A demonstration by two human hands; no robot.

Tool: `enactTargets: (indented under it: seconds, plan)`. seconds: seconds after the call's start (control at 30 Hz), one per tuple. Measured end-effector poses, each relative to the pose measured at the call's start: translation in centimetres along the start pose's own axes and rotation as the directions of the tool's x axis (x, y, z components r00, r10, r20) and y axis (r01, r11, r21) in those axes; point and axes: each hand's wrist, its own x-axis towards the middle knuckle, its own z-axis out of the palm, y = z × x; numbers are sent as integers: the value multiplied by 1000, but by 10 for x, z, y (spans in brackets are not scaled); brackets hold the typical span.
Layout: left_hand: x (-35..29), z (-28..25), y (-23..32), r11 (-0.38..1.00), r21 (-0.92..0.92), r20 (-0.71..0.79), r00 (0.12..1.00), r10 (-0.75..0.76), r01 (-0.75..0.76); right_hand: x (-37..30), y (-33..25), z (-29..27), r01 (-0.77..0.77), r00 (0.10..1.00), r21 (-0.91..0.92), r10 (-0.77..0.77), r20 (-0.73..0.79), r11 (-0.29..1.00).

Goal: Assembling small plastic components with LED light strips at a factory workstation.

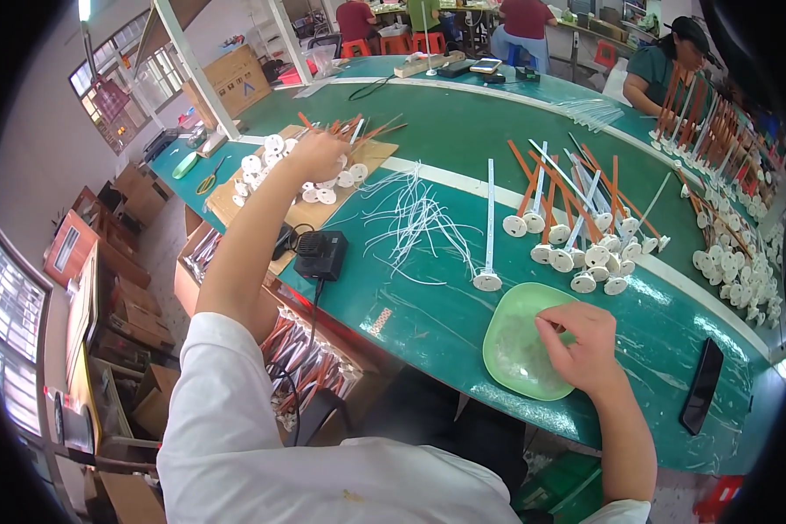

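Note:
My left hand (321,157) reaches out over a pile of white round-based pieces (275,148) with brown and white strips, heaped on a flat cardboard sheet (371,157). Its fingers are largely hidden among them. Over a light-green plastic tray (508,349), my right hand (585,342) has thumb and fingertips pinched together; what they hold is too small to make out. Just beyond the tray, a single white strip stands on a round base (487,281). Farther right is a cluster of similar pieces (596,256).
Thin white wires (419,223) lie loose mid-table, beside a black power adapter (321,255). A phone (702,386) lies at the right. Scissors (208,182) rest at the far left. Another person (664,74) sits across the table behind more pieces (734,271). Boxes of strips (310,358) stand below the edge.

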Motion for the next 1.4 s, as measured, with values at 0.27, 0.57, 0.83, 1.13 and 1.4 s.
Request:
enactTargets:
  seconds: [0.27, 0.57, 0.83, 1.13, 1.4]
  plan:
    - [-6, 5, 7, 990, -119, 56, 995, 82, -74, 0, 3, -1, 30, 1000, -21, -30, 6, 999]
    - [-1, -18, 74, 956, -95, -357, 906, 228, -278, -2, 3, -1, 36, 999, -12, -36, 22, 999]
    - [-39, -61, 248, 692, -389, -205, 789, 579, -609, -4, 4, -1, 1, 1000, -66, 0, 16, 998]
    - [-33, -102, 293, 448, -641, -626, 762, 164, -623, 4, 0, -8, 32, 923, -166, -93, -374, 986]
    - [-39, -83, 320, 458, -522, -770, 629, 111, -720, -1, 7, -10, 241, 886, -313, -340, -316, 919]
